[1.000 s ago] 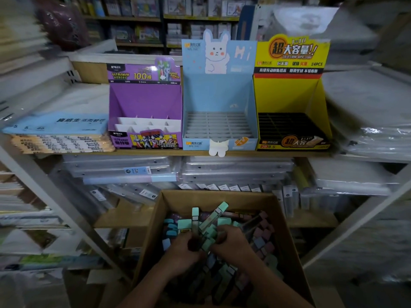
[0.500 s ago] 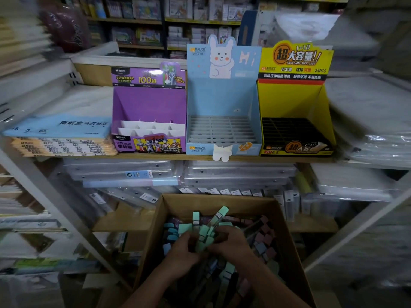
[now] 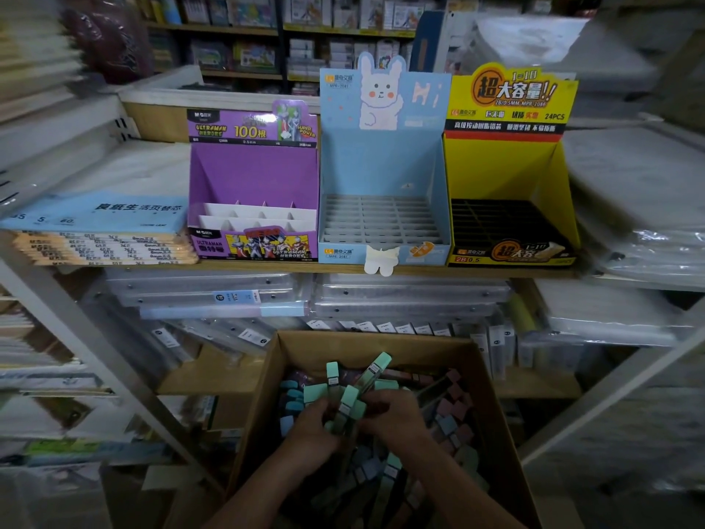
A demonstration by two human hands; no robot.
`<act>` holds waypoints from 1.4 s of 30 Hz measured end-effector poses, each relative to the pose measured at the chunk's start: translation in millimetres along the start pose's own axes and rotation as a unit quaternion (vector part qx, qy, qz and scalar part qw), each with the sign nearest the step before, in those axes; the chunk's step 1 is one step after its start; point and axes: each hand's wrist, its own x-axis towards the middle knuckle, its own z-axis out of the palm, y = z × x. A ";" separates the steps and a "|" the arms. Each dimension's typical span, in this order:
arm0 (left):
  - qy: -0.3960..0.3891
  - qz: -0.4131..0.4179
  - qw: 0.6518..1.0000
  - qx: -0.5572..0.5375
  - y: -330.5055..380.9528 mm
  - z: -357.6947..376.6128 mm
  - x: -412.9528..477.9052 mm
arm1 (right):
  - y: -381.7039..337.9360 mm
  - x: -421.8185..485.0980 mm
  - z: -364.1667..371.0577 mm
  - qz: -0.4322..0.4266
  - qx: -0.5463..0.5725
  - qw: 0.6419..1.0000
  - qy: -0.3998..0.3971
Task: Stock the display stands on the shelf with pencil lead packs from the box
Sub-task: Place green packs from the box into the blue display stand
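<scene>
Two hands are working low in the frame, inside one open cardboard box point(image 3: 256, 406). The left hand point(image 3: 313, 433) and the right hand point(image 3: 396, 418) are both curling their fingers round a single bunch of pencil lead packs point(image 3: 345, 408), gripping it between them just above the heap. At least four mint-green caps are sticking up out of that bunch, two of them rising clear of the fingers. The packs are looking like slim, dark, see-through sticks with blocky coloured caps: mint, blue and dusty pink. The rest are lying loose and crossed in the box, too many and too dim to count.

Behind the box, clear plastic cases point(image 3: 213, 295) are lying stacked under the wooden shelf point(image 3: 267, 266). On that shelf three display stands are sitting side by side, touching: the purple stand point(image 3: 253, 173) on the left, the blue stand point(image 3: 381, 168) with a rabbit cut-out in the middle, and the yellow stand point(image 3: 503, 168) on the right. All three are showing bare divider slots. Left of the purple one, a stack of paper pads point(image 3: 103, 240) is lying flat.
</scene>
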 end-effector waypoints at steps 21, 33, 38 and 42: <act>-0.031 0.040 0.990 -0.129 -5.0 -6.4 -0.7 | -18.4 -5.7 5.8 0.031 0.171 0.983 -0.058; -0.034 0.086 0.985 -0.149 9.2 -13.3 -7.5 | -36.1 -11.5 -2.6 0.020 0.162 0.983 -0.090; -0.004 0.084 0.974 -0.208 22.2 -17.5 -13.1 | -40.0 -19.0 -8.9 0.048 0.160 0.982 -0.085; 0.018 0.075 0.957 -0.280 42.3 -21.6 -17.6 | -45.3 -34.9 -8.8 0.026 0.106 0.981 -0.160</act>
